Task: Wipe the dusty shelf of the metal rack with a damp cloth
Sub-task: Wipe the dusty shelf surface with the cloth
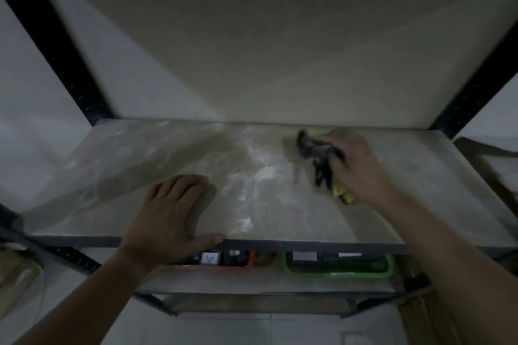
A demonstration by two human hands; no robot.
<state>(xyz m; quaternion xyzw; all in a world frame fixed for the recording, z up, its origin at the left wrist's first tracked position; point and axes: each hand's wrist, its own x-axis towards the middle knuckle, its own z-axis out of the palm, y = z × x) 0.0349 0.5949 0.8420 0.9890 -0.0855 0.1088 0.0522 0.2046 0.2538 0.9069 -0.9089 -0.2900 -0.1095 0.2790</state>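
Below the shelf (pixel 406 182): red bin (pixel 224 267), green bin (pixel 336 274) | right hand (pixel 356 165) grips cloth (pixel 316 154)

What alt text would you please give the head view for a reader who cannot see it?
The right hand grips a bunched yellow and black cloth on the dusty shelf; the left hand rests open at its front edge.

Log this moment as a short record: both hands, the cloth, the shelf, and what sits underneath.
left hand: flat on the shelf near its front edge, holding nothing
right hand: grips the cloth, toward the shelf's back right
cloth: dark and yellow, bunched, on the shelf
shelf: pale streaks across the middle
below: red bin and green bin, side by side
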